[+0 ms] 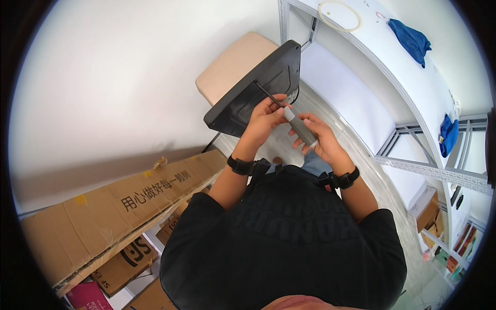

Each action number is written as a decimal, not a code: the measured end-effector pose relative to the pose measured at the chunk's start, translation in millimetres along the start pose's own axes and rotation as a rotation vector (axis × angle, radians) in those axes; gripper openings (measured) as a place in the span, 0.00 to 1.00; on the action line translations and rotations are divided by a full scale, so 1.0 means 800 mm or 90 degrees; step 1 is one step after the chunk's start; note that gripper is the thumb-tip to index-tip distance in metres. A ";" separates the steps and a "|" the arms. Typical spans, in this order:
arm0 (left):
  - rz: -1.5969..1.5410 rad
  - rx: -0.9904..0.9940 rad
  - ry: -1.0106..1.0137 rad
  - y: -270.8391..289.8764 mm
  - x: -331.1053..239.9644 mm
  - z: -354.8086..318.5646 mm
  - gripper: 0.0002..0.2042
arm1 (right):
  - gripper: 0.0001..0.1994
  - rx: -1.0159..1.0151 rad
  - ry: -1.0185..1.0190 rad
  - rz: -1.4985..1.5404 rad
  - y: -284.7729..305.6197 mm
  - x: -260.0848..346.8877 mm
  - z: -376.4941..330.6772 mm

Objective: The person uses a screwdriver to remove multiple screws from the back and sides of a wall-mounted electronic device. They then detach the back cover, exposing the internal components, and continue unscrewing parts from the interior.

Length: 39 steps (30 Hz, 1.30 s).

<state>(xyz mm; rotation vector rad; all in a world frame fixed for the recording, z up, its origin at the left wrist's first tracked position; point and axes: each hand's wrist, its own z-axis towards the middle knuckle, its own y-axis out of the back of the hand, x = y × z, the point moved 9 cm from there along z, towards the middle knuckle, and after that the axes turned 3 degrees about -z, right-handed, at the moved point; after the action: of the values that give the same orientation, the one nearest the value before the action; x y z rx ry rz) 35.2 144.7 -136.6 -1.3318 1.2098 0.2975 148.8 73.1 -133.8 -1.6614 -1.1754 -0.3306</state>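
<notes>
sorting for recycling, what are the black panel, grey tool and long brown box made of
Black panel: probably satin plastic, given its moulded ridges and sheen. Grey tool: even matte grip, plastic or rubber; dark shaft likely metal, being slim. Long brown box: matte cardboard, by its rough edge.

Screwdriver (301, 129) at panel (240, 106), w/ ctn (103, 209) L & shelving (380, 46) R.

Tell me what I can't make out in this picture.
Head view:
Tip of the grey-handled tool: lost against the dark panel.
The rest of the beige block: behind that panel.
Pink box: cut off by the lower edge.
Coloured shelf items, lower right: too small.
</notes>
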 end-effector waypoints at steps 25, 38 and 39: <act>-0.071 -0.039 -0.017 0.018 -0.025 0.004 0.19 | 0.16 0.035 0.060 -0.102 0.009 -0.004 -0.002; -0.188 -0.145 -0.076 0.036 -0.025 0.020 0.18 | 0.15 0.037 0.066 -0.119 0.015 0.003 -0.011; -0.188 -0.157 -0.078 0.038 -0.024 0.021 0.18 | 0.15 0.036 0.065 -0.121 0.015 0.004 -0.012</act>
<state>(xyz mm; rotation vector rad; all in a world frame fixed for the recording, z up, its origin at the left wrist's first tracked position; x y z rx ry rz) 12.3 176.2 -142.3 -1.6590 0.8794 0.3178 163.3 66.8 -134.5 -1.4699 -1.2562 -0.4907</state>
